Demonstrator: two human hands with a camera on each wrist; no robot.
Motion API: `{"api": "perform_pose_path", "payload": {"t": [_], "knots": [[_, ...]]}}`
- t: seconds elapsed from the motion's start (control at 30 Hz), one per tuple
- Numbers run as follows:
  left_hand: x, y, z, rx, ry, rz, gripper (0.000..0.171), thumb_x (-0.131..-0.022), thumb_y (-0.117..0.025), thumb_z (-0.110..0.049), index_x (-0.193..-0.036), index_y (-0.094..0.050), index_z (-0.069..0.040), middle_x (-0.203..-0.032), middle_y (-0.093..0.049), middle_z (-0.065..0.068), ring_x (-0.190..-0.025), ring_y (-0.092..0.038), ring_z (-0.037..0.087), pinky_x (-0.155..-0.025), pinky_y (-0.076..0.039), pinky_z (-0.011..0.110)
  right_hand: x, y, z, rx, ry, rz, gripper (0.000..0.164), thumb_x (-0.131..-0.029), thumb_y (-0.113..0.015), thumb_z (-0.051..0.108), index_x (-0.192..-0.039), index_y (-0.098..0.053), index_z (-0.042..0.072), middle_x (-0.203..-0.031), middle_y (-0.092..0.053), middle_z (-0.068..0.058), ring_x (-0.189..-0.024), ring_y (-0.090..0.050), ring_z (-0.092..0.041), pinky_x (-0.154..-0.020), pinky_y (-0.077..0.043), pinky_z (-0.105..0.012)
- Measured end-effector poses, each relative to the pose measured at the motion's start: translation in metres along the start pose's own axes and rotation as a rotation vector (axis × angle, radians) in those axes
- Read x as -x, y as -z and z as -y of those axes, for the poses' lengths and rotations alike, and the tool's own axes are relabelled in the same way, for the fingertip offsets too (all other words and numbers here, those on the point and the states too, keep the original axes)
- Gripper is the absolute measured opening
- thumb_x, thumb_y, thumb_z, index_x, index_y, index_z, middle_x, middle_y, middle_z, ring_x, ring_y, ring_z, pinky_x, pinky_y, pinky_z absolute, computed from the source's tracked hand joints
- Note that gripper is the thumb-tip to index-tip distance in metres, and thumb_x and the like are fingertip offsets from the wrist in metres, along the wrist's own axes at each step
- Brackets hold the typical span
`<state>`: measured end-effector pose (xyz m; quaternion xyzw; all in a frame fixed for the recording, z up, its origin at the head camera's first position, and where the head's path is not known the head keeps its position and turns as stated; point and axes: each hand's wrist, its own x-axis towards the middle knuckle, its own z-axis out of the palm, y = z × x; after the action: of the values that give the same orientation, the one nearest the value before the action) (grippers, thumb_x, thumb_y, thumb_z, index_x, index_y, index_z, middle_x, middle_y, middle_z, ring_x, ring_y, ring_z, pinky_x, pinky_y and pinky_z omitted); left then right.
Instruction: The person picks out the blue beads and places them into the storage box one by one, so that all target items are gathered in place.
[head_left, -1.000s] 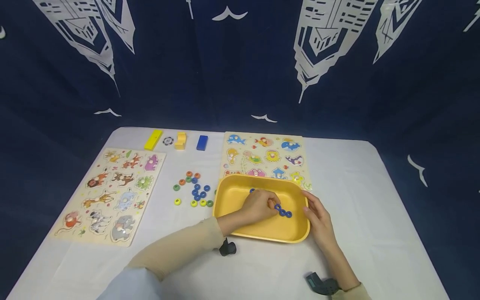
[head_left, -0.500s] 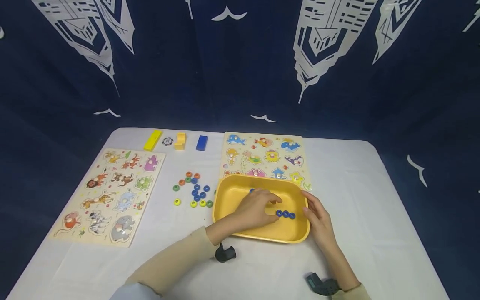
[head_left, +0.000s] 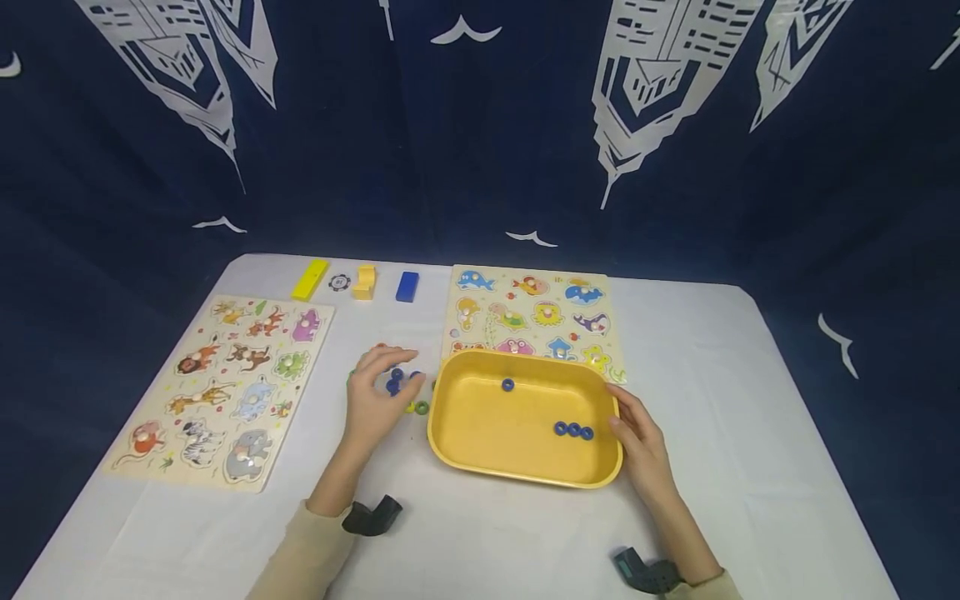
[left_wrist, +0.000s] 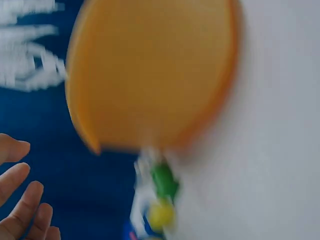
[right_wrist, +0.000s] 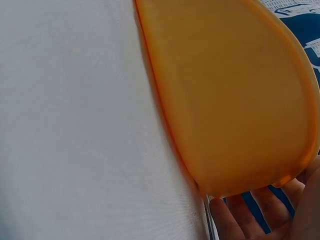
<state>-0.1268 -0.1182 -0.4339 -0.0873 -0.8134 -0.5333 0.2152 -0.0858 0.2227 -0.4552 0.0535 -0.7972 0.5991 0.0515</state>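
Note:
A yellow tray [head_left: 517, 479] stands near the middle of the table, with a blue ring bead [head_left: 507, 385] towards its back. Three more blue beads [head_left: 573, 430] lie in a row at its right. My right hand [head_left: 643, 446] rests against the tray's right end, fingers on the outside of the wall. Left of the tray, my left hand [head_left: 375, 404] hovers by the loose beads [head_left: 394, 386], thumb and fingers spread with nothing seen between them. It hides part of that bead group. In the left wrist view its fingers [left_wrist: 20, 215] are apart; the tray [left_wrist: 155, 75] looks blurred.
An animal puzzle board [head_left: 225, 392] lies at the left, a sea-animal board [head_left: 532, 308] behind the tray and partly covered by it. Along the back edge are a yellow block [head_left: 310, 280], a round token [head_left: 340, 282], a cream chair-shaped piece [head_left: 363, 282] and a blue block [head_left: 407, 287].
My left hand let go of a blue bead at the tray's right, where three now line up. It then moved left out of the tray to the loose beads. My right hand stayed.

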Motion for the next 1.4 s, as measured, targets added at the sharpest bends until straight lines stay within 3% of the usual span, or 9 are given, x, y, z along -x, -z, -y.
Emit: {"api": "perform_pose_path", "payload": {"t": [0.1, 0.27, 0.43, 0.6, 0.93, 1.13, 1.4], "knots": [[0.004, 0.012, 0.021, -0.02, 0.071, -0.068, 0.029, -0.07, -0.073, -0.009, -0.098, -0.065, -0.007, -0.101, -0.061, 0.006, -0.102, -0.049, 0.02, -0.09, -0.037, 0.04, -0.002, 0.002, -0.01, -0.004, 0.0, 0.004, 0.039, -0.092, -0.041, 0.003, -0.131, -0.039, 0.007, -0.139, -0.035, -0.013, -0.122, -0.033, 0.007, -0.093, -0.03, -0.006], [0.01, 0.018, 0.044, -0.054, 0.16, -0.09, 0.028, -0.071, -0.072, -0.009, -0.098, -0.065, -0.007, -0.099, -0.06, 0.004, -0.1, -0.051, 0.018, -0.092, -0.037, 0.037, -0.004, 0.005, -0.025, 0.002, -0.014, 0.005, 0.04, -0.092, -0.042, 0.005, -0.131, -0.04, 0.012, -0.14, -0.035, -0.009, -0.123, -0.032, 0.006, -0.093, -0.03, -0.006], [0.015, 0.017, 0.059, -0.093, 0.171, -0.074, 0.03, -0.07, -0.073, -0.012, -0.098, -0.065, -0.009, -0.099, -0.06, 0.001, -0.099, -0.052, 0.016, -0.094, -0.036, 0.037, -0.002, 0.003, -0.016, 0.0, -0.003, 0.008, 0.04, -0.092, -0.041, 0.004, -0.131, -0.039, 0.008, -0.14, -0.035, -0.012, -0.122, -0.033, 0.007, -0.092, -0.031, -0.006], [0.018, 0.014, 0.07, -0.171, 0.144, -0.03, 0.031, -0.067, -0.075, -0.013, -0.096, -0.066, -0.012, -0.086, -0.061, 0.0, -0.086, -0.05, 0.012, -0.085, -0.036, 0.033, 0.001, 0.001, 0.001, 0.01, 0.021, 0.004, 0.039, -0.092, -0.04, 0.002, -0.131, -0.038, 0.003, -0.139, -0.034, -0.016, -0.121, -0.032, 0.008, -0.092, -0.03, -0.006], [0.019, 0.011, 0.074, -0.321, 0.08, 0.056, 0.027, -0.063, -0.077, -0.016, -0.088, -0.067, -0.017, -0.078, -0.06, -0.004, -0.084, -0.048, 0.013, -0.083, -0.034, 0.034, 0.001, 0.0, 0.001, 0.017, 0.005, -0.001, 0.039, -0.092, -0.04, 0.005, -0.131, -0.038, 0.004, -0.139, -0.034, -0.015, -0.12, -0.033, 0.009, -0.091, -0.031, -0.006], [0.019, 0.011, 0.074, -0.364, 0.061, 0.064, 0.022, -0.063, -0.075, -0.017, -0.083, -0.067, -0.016, -0.075, -0.06, -0.005, -0.083, -0.048, 0.014, -0.083, -0.034, 0.035, 0.0, 0.0, 0.0, 0.008, 0.006, 0.0, 0.039, -0.093, -0.04, 0.006, -0.131, -0.038, 0.005, -0.139, -0.034, -0.015, -0.121, -0.034, 0.007, -0.091, -0.031, -0.006], [0.018, 0.012, 0.07, -0.384, 0.097, 0.071, 0.023, -0.065, -0.074, -0.02, -0.086, -0.067, -0.015, -0.078, -0.061, -0.004, -0.083, -0.048, 0.013, -0.082, -0.035, 0.034, 0.0, 0.0, 0.0, 0.016, 0.009, -0.005, 0.039, -0.092, -0.04, 0.005, -0.131, -0.039, 0.005, -0.139, -0.035, -0.015, -0.121, -0.033, 0.007, -0.092, -0.031, -0.006]]}}
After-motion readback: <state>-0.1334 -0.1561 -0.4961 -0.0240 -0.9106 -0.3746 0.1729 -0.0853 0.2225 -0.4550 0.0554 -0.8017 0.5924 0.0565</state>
